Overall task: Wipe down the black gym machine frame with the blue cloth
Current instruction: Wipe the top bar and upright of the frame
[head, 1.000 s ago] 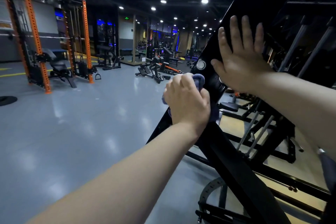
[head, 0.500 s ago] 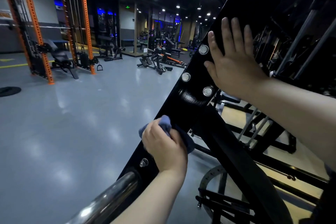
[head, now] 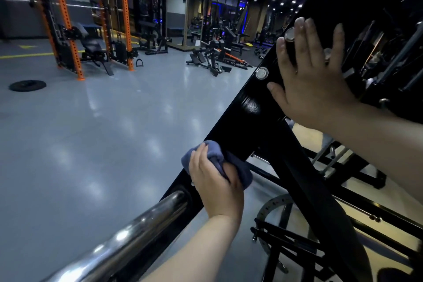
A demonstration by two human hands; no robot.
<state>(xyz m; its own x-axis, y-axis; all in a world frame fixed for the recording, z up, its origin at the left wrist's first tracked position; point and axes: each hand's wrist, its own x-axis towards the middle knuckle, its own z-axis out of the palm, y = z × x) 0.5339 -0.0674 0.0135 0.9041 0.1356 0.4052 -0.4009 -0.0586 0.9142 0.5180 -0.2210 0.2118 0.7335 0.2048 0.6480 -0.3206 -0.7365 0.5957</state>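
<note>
1. A slanted black frame beam [head: 238, 121] of a gym machine crosses the view from lower left to upper right; every place below is given relative to this beam.
2. The left hand [head: 216, 186] is closed around a bunched blue cloth [head: 214, 154] and presses it against the beam's lower stretch.
3. The cloth wraps over the beam's near edge, with folds showing above the knuckles and a darker fold hanging on the beam's right side.
4. The right hand [head: 313, 78] lies flat and open higher up the beam, palm against the black surface, fingers spread and pointing upward, holding nothing.
5. A round silver bolt head [head: 261, 73] sits on the beam just left of the right thumb; a second bolt head [head: 290, 35] shows by the fingertips.
6. A shiny chrome bar [head: 128, 238] sticks out from the beam's lowest part toward the viewer, just below and left of the cloth hand.
7. Left of the beam stretches a glossy grey floor [head: 91, 133] reflecting ceiling lights.
8. Far beyond the beam's left side stands an orange rack [head: 66, 20] with a black bench [head: 93, 48] beside it.
9. A black weight plate [head: 27, 85] lies flat on the floor, well apart from the beam, at far left.
10. Right of the beam, more black bars and struts of the machine cross over a yellowish floor.
</note>
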